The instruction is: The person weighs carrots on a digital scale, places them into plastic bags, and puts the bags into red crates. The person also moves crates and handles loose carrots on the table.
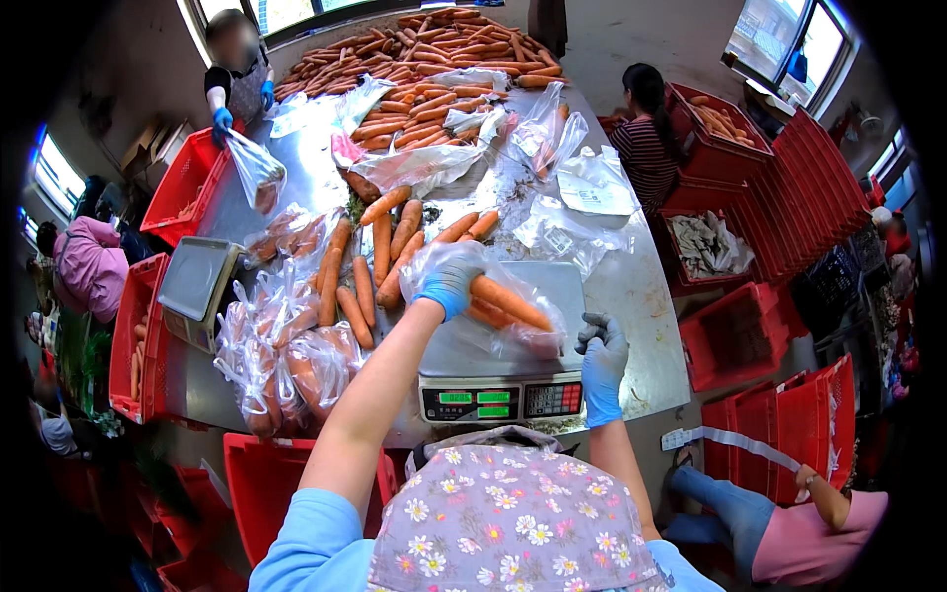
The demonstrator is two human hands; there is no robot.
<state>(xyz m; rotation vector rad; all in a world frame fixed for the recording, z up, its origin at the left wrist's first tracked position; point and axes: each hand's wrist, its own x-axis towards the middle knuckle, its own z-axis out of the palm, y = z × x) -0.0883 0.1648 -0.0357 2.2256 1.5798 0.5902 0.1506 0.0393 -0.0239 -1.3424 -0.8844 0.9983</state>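
Observation:
My left hand (450,285), in a blue glove, is at a carrot (510,302) and a clear plastic bag (544,337) over the plate of a digital scale (459,359). The glove hides its fingertips, so its grip is unclear. More carrots show through the bag. My right hand (603,355), gloved in blue with dark, soiled fingers, is beside the scale's right edge, fingers partly curled and apart, with nothing seen in it. Loose carrots (364,288) lie left of the scale, next to several filled plastic bags (296,355). An open sack of carrots (422,166) lies beyond.
A large carrot heap (436,44) covers the metal table's far end. A second scale (200,281) stands at the left edge, near red crates (137,340). Plastic bags (570,229) lie right. A co-worker (240,74) holds a filled bag (259,174); others are around, near stacked crates (799,192).

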